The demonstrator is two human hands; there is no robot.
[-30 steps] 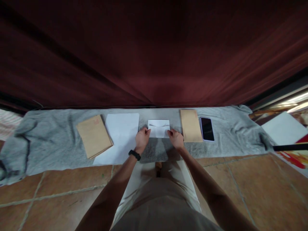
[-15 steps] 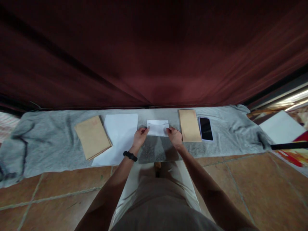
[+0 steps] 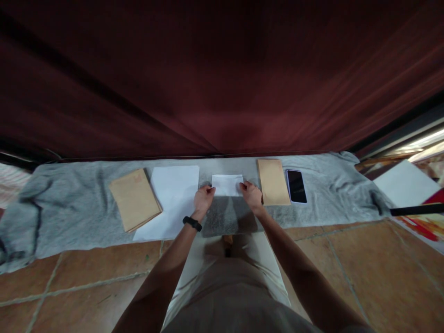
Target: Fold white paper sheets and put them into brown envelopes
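Note:
Between my hands is a folded white sheet of paper (image 3: 227, 186), one layer lying over another with a narrow strip showing along the far edge. My left hand (image 3: 204, 199) pinches its left edge, with a black band around the wrist. The right edge is pinched in my right hand (image 3: 252, 195). To the left, a stack of white paper (image 3: 176, 185) lies flat, partly under several brown envelopes (image 3: 135, 200). Just right of my right hand is another brown envelope (image 3: 274, 181), and a phone (image 3: 296, 186) with a dark screen lies beside it.
A grey cloth (image 3: 79, 199) covers the long narrow surface. Behind it hangs a dark red curtain (image 3: 222, 92). At the far right are a white sheet (image 3: 406, 183) and a black bar (image 3: 416, 210). Brown floor tiles (image 3: 104, 263) show in front.
The upper layer of the folded paper has shifted slightly away from me, narrowing the strip at the far edge. My left wrist has moved a little to the right. Both hands keep their grip.

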